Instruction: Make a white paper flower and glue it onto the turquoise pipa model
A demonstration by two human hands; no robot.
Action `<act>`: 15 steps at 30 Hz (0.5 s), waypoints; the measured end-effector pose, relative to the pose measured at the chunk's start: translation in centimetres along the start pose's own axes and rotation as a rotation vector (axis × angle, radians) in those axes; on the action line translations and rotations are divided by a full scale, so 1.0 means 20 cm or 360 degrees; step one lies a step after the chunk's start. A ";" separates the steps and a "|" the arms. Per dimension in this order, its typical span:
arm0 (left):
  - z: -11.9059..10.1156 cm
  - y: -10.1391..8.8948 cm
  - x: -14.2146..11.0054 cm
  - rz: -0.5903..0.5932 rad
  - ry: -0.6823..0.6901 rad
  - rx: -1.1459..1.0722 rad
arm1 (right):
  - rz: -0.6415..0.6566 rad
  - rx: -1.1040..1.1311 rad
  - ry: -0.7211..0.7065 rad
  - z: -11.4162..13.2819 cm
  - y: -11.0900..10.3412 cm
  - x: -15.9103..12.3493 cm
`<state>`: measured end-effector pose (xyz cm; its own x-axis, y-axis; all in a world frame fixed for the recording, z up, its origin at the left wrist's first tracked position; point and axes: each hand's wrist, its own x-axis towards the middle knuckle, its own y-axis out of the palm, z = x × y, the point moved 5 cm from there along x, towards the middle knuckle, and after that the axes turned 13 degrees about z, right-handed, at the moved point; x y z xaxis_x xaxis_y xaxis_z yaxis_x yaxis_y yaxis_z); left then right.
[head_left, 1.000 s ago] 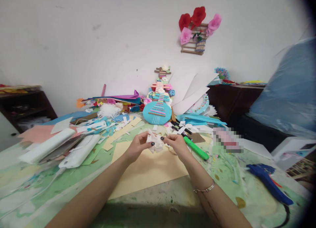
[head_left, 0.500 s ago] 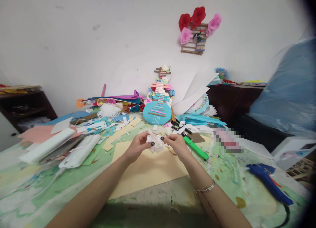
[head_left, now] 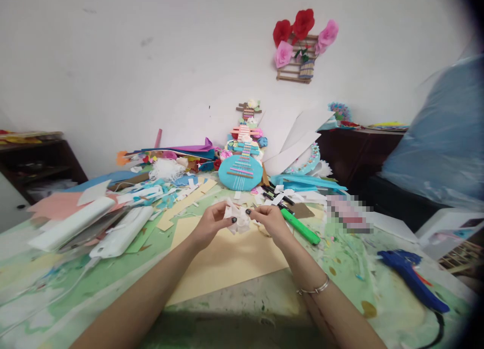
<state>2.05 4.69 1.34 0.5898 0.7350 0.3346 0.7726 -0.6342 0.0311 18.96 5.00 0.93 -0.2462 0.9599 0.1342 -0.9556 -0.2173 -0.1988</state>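
Note:
A small white piece of crumpled, petal-like paper [head_left: 238, 221] is held above the cream sheet [head_left: 227, 266]. My left hand [head_left: 209, 227] is closed on its left side, thumb in front and fingers behind. On the other side my right hand [head_left: 273, 222] pinches the paper's right edge between thumb and fingers. The two thumbs, with dark nails, are close together but apart. Beyond the hands stands a blue round-bodied paper lute [head_left: 241, 173] with strings and paper flowers. A green cutter-like tool [head_left: 301, 227] lies just right of my right hand.
At the right lies a blue glue gun [head_left: 414, 278] with its cable. White power strips [head_left: 123, 233] and paper scraps [head_left: 151, 192] cover the left side. Black pens [head_left: 278, 197] lie behind my right hand. A large blue plastic bag [head_left: 440, 137] bulges at the right.

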 end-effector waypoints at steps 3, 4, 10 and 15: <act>0.00 0.00 0.00 -0.0002 -0.0011 0.0013 | 0.0006 -0.0012 -0.0006 0.00 0.00 0.00; 0.00 0.00 0.00 -0.0003 -0.0010 0.0012 | 0.0007 -0.0017 -0.0009 -0.01 0.00 0.00; -0.01 0.01 0.00 -0.0052 -0.0019 -0.0002 | 0.0013 -0.0070 -0.0057 -0.02 0.00 0.01; -0.01 -0.02 0.00 -0.0221 -0.0031 -0.0047 | 0.0038 -0.0153 -0.0127 -0.02 0.00 0.02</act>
<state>1.74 4.90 1.61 0.4823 0.8206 0.3066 0.8401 -0.5325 0.1036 18.99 5.55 0.64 -0.2845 0.9366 0.2043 -0.9304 -0.2184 -0.2944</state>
